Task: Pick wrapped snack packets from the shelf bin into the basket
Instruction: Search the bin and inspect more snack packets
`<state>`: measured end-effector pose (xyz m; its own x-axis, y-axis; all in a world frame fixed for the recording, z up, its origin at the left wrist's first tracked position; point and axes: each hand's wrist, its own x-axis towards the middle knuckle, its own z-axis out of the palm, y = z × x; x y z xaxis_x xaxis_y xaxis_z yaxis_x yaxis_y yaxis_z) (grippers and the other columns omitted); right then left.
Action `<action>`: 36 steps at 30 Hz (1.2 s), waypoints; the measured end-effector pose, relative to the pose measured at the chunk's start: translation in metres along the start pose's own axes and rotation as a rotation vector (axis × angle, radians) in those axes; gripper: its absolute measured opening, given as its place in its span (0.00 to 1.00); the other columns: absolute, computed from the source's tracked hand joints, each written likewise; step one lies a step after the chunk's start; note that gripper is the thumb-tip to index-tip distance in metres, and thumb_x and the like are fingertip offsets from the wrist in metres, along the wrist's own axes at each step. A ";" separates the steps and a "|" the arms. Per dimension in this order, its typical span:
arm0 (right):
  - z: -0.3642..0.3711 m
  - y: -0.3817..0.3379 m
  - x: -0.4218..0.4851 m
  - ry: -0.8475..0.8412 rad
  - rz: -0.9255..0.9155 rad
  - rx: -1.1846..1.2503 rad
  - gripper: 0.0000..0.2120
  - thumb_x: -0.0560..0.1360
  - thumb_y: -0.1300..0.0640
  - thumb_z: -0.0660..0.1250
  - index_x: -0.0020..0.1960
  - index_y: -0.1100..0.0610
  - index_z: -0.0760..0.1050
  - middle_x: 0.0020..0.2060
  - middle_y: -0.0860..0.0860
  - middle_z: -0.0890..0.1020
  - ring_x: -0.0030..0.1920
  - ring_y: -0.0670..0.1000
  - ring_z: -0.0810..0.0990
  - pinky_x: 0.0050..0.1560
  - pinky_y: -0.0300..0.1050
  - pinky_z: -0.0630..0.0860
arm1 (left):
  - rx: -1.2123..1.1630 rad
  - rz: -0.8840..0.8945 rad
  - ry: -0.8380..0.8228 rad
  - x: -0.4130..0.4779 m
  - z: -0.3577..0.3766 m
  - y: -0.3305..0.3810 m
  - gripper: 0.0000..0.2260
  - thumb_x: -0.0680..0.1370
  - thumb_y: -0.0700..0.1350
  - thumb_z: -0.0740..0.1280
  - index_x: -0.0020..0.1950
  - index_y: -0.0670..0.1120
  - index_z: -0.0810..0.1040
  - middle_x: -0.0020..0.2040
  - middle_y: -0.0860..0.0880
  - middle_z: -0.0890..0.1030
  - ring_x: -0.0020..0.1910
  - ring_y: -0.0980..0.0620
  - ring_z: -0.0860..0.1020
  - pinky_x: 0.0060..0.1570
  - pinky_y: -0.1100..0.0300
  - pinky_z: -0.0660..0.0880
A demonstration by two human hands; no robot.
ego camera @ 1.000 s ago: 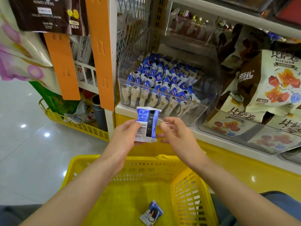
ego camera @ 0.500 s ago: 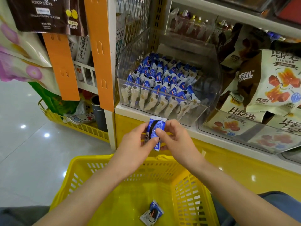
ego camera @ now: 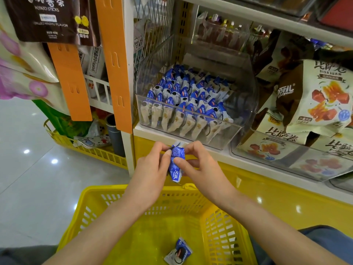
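Note:
A blue and white snack packet (ego camera: 176,164) hangs upright between both hands, just above the far rim of the yellow basket (ego camera: 118,190). My left hand (ego camera: 150,169) pinches its left edge and my right hand (ego camera: 198,167) pinches its right side with thumb and fingers. One more snack packet (ego camera: 178,253) lies on the basket floor. On the shelf above, a clear plastic bin (ego camera: 236,134) holds several rows of the same blue and white packets (ego camera: 183,104).
Large cream and brown snack bags (ego camera: 313,98) fill the bin to the right. Orange hanging strips (ego camera: 114,64) and a white shelf post stand left of the bin. A low yellow rack (ego camera: 86,148) sits at floor level on the left, beside shiny grey floor tiles.
The packet was held flat and facing me by my left hand alone; now both hands pinch it and it has turned edge-on and dropped slightly toward the basket.

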<state>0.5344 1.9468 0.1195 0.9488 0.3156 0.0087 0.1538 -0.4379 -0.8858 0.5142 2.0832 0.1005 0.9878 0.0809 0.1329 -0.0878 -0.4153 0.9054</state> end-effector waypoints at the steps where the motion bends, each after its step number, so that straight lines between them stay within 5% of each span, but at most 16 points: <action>1: 0.001 0.000 -0.001 0.002 -0.009 -0.001 0.09 0.74 0.53 0.67 0.51 0.52 0.70 0.45 0.41 0.79 0.46 0.40 0.80 0.47 0.39 0.79 | 0.016 0.003 0.012 0.000 0.000 0.000 0.07 0.80 0.48 0.56 0.44 0.54 0.70 0.33 0.53 0.78 0.31 0.60 0.76 0.31 0.60 0.74; 4: 0.003 -0.003 -0.003 0.011 -0.032 0.022 0.12 0.72 0.54 0.70 0.50 0.49 0.68 0.46 0.39 0.77 0.46 0.37 0.78 0.40 0.30 0.75 | -0.048 -0.078 0.067 0.004 0.001 -0.001 0.12 0.81 0.44 0.55 0.39 0.49 0.69 0.29 0.52 0.72 0.27 0.57 0.69 0.30 0.54 0.69; 7: 0.005 -0.007 -0.003 -0.005 -0.002 0.097 0.19 0.70 0.55 0.72 0.55 0.46 0.66 0.51 0.37 0.74 0.48 0.40 0.78 0.42 0.32 0.76 | -0.293 -0.281 0.105 0.010 -0.001 0.002 0.13 0.81 0.43 0.54 0.42 0.47 0.76 0.38 0.44 0.80 0.38 0.46 0.77 0.41 0.52 0.74; 11: 0.001 -0.008 0.000 0.065 0.077 0.084 0.32 0.65 0.54 0.76 0.61 0.47 0.61 0.50 0.38 0.73 0.43 0.38 0.76 0.46 0.36 0.77 | -0.656 -0.500 -0.067 0.011 -0.001 0.007 0.15 0.80 0.53 0.55 0.49 0.50 0.80 0.45 0.45 0.84 0.46 0.48 0.82 0.52 0.49 0.76; 15: -0.003 -0.008 0.004 0.130 0.161 0.133 0.30 0.66 0.56 0.76 0.59 0.48 0.61 0.46 0.40 0.75 0.39 0.36 0.75 0.39 0.26 0.73 | -0.534 -0.420 -0.140 0.007 0.004 0.005 0.09 0.76 0.51 0.65 0.54 0.51 0.78 0.51 0.47 0.83 0.52 0.48 0.81 0.58 0.48 0.74; 19: -0.009 -0.009 0.006 0.025 0.214 0.350 0.16 0.70 0.59 0.71 0.56 0.53 0.73 0.49 0.47 0.81 0.44 0.41 0.80 0.45 0.33 0.77 | -0.591 -0.391 -0.166 0.008 0.000 0.008 0.08 0.77 0.49 0.63 0.53 0.51 0.80 0.48 0.50 0.84 0.50 0.51 0.81 0.53 0.53 0.75; 22: -0.015 -0.013 0.005 -0.023 0.208 0.427 0.05 0.75 0.58 0.65 0.51 0.51 0.76 0.48 0.48 0.83 0.45 0.40 0.81 0.46 0.35 0.77 | -0.589 -0.367 -0.099 0.010 -0.004 0.011 0.10 0.80 0.45 0.59 0.53 0.49 0.80 0.50 0.47 0.84 0.53 0.48 0.80 0.60 0.47 0.72; 27: -0.019 -0.018 0.002 -0.007 0.175 0.365 0.08 0.76 0.58 0.64 0.54 0.55 0.77 0.49 0.52 0.82 0.43 0.43 0.78 0.43 0.35 0.75 | -0.576 -0.326 -0.055 0.008 -0.005 0.016 0.10 0.81 0.44 0.58 0.56 0.47 0.77 0.52 0.45 0.83 0.54 0.47 0.80 0.60 0.46 0.72; 32: -0.023 -0.022 0.001 0.118 0.110 0.369 0.07 0.74 0.64 0.66 0.51 0.60 0.78 0.42 0.50 0.83 0.39 0.41 0.79 0.39 0.31 0.75 | -0.431 -0.141 -0.072 0.005 -0.006 0.024 0.08 0.77 0.42 0.64 0.55 0.51 0.76 0.49 0.54 0.82 0.47 0.62 0.79 0.46 0.70 0.74; 36: -0.036 -0.036 0.007 0.212 0.010 0.258 0.06 0.72 0.63 0.68 0.48 0.55 0.78 0.38 0.44 0.84 0.40 0.39 0.81 0.43 0.30 0.74 | -0.171 -0.009 -0.035 0.017 -0.013 0.036 0.09 0.77 0.49 0.63 0.57 0.56 0.72 0.51 0.58 0.79 0.48 0.64 0.76 0.48 0.67 0.73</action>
<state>0.5453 1.9344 0.1687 0.9904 0.1178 0.0717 0.0949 -0.2040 -0.9744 0.5262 2.0814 0.1402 0.9922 0.0511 0.1135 -0.0970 -0.2539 0.9624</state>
